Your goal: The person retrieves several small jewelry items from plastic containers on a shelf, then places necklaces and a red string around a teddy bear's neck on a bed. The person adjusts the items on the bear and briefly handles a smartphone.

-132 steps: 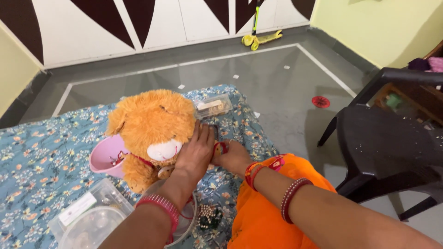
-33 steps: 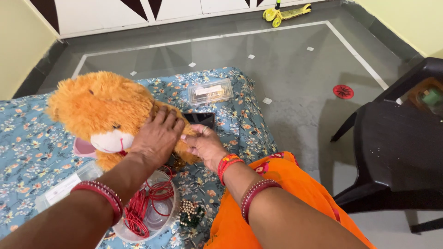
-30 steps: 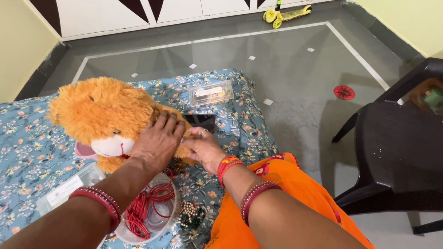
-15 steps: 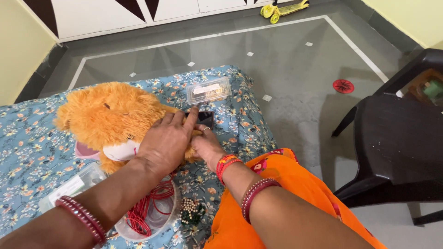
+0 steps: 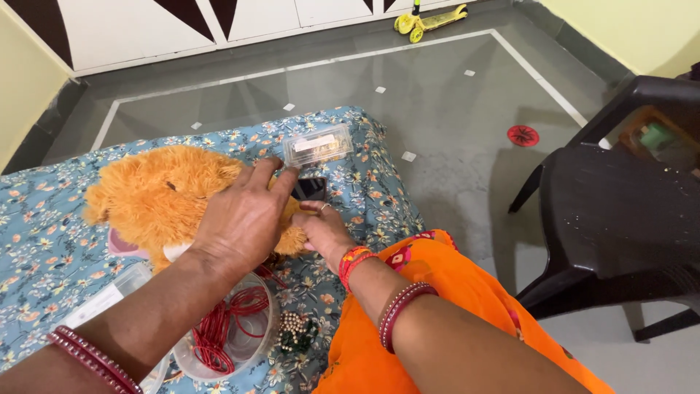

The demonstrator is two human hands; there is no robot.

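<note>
Fingers of both hands on an orange plush bear lying on a floral bedsheet.

Left hand [image 5: 237, 219] lies flat on the orange plush bear [image 5: 157, 197], fingers [image 5: 266, 175] spread wide, holding nothing; the right hand [image 5: 324, 233] curls narrowly at the bear's paw, grip unclear. The bear lies on its side, long axis roughly along the bedsheet [image 5: 44, 241], head toward its left edge, near a phone [image 5: 311, 188] and clear box [image 5: 318, 144] by the far right corner.

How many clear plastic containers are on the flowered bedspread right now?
3: a small rectangular clear box beyond the orange teddy, a round clear tub of red bangles under the left forearm, and a lidded clear box at the tub's left, partly hidden. Others may lie out of view.
</note>
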